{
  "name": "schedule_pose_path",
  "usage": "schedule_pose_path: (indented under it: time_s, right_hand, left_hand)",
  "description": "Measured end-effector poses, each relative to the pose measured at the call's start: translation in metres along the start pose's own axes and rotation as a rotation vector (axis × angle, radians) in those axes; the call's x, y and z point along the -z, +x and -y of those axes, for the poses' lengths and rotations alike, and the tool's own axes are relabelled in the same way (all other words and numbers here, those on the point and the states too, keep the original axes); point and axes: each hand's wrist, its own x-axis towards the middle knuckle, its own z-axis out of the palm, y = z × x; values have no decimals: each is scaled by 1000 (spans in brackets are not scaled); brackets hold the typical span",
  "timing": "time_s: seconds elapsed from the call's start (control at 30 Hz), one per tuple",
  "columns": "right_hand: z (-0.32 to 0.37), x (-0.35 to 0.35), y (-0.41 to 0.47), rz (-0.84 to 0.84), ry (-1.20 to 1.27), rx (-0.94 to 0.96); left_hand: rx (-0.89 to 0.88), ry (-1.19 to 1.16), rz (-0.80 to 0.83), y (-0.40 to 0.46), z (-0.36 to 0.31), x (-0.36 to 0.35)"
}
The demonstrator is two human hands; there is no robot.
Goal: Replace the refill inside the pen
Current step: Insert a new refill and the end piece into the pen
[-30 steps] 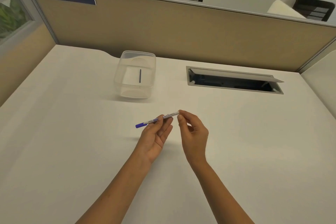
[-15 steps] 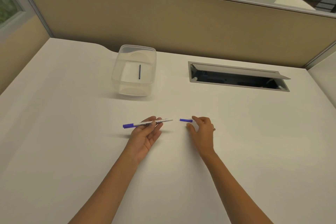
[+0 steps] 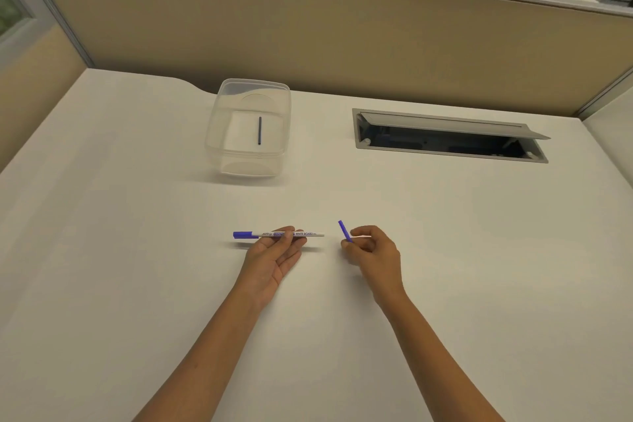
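Note:
My left hand [image 3: 274, 255] holds a white whiteboard pen [image 3: 308, 234] level just above the desk, its blue cap pointing left and its open end pointing right. To its right, my right hand [image 3: 375, 252] pinches a short blue piece [image 3: 344, 230] that tilts up and to the left, apart from the pen. Further back stands a clear plastic box [image 3: 219, 134] with a thin dark refill [image 3: 259, 130] lying on its floor.
A white desk [image 3: 137, 250] spreads under both hands. An open cable hatch [image 3: 448, 137] is sunk into the desk at the back right. A beige partition [image 3: 342, 31] with a "435" sign closes off the far edge.
The blue piece came off the pen's right end into my right hand. Both hands have moved apart, and the piece has been tilted upward in the fingers.

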Motion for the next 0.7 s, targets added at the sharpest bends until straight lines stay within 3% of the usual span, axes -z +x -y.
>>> schedule_pose_path:
  time_s: [0.23, 0.7]
  right_hand:
    - [7, -6, -11, 84, 279, -143]
    - [8, -9, -9, 53, 219, -124]
  left_hand:
    - [0, 4, 1, 0, 0, 1]
    - [-12, -5, -12, 1, 1, 2]
